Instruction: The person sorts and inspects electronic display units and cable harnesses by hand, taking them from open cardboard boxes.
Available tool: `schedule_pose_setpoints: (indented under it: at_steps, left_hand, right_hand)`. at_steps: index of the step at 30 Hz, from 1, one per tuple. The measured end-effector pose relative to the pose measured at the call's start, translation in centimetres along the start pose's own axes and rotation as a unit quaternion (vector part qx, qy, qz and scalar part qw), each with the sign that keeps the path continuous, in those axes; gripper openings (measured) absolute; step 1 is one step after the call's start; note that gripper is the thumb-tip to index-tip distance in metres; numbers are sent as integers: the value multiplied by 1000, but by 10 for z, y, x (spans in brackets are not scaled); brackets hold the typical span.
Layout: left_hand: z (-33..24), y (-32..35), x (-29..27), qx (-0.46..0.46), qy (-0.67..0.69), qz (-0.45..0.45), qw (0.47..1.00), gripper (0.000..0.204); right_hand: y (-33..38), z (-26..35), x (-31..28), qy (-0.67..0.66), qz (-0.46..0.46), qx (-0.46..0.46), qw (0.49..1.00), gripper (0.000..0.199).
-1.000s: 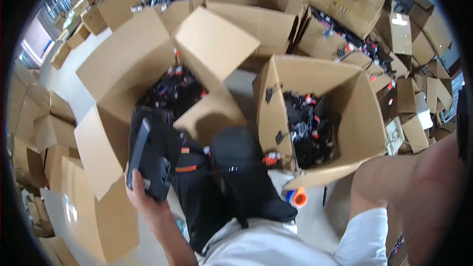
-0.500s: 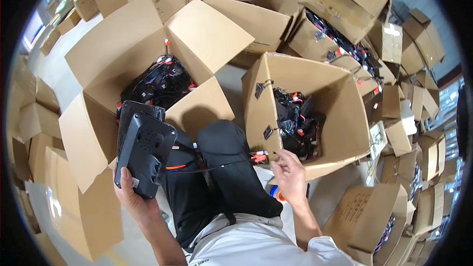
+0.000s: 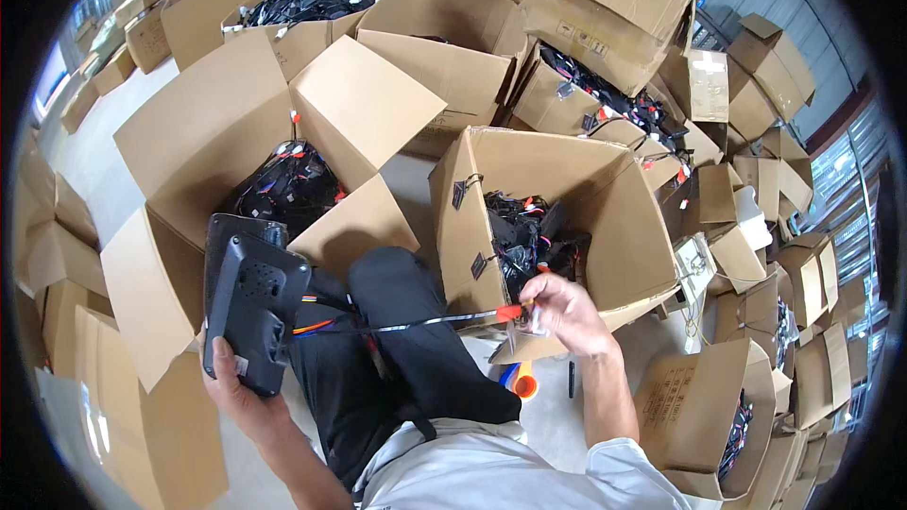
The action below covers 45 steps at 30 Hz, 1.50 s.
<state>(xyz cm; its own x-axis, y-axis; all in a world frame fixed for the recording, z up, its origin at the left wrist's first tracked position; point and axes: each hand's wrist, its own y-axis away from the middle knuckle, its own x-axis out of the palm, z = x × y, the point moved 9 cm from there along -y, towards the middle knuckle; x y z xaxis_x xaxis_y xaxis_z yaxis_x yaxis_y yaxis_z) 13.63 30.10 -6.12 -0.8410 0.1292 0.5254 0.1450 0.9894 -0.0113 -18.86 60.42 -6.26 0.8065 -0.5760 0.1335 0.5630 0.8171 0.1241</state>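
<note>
Here, grips a black plastic device (image 3: pixel 257 307) by its near edge in the left hand (image 3: pixel 241 397), beside the left leg (image 3: pixel 326 373). With the right hand (image 3: pixel 574 319), pinches a thin cable (image 3: pixel 435 323) at its end, by the red connector (image 3: pixel 508 314), fingertips (image 3: pixel 539 287) drawn together. Stretches that cable across both thighs (image 3: pixel 430 382). Faces a left carton (image 3: pixel 208 123) with black wiring (image 3: pixel 283 187) and a right carton (image 3: pixel 619 194) with dark parts (image 3: pixel 515 238); has an orange ring (image 3: pixel 525 386) on the floor (image 3: pixel 548 430).
</note>
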Motion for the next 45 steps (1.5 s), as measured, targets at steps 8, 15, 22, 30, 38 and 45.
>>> schedule_pose_setpoints:
  at_steps: [8,15,22,30,38,45]
  left_hand:
    - [-22,16,-11,50,-48,-6,998,58]
    - [27,74,-26,-97,-190,230,949,68]
    - [119,139,20,-327,-358,431,761,59]
    - [77,146,168,5,-348,573,742,50]
    - [154,120,110,-410,-165,359,822,24]
    - [142,94,92,-396,-142,300,856,30]
  right_hand:
    - [17,-12,21,105,-53,-101,988,21]
    - [17,-1,-36,92,-181,-57,978,17]
    - [18,21,39,238,-115,-182,947,15]
    - [-9,16,67,114,-41,-155,980,30]
    - [3,15,-28,70,-241,-153,956,40]
    - [26,-41,51,206,-133,-158,957,21]
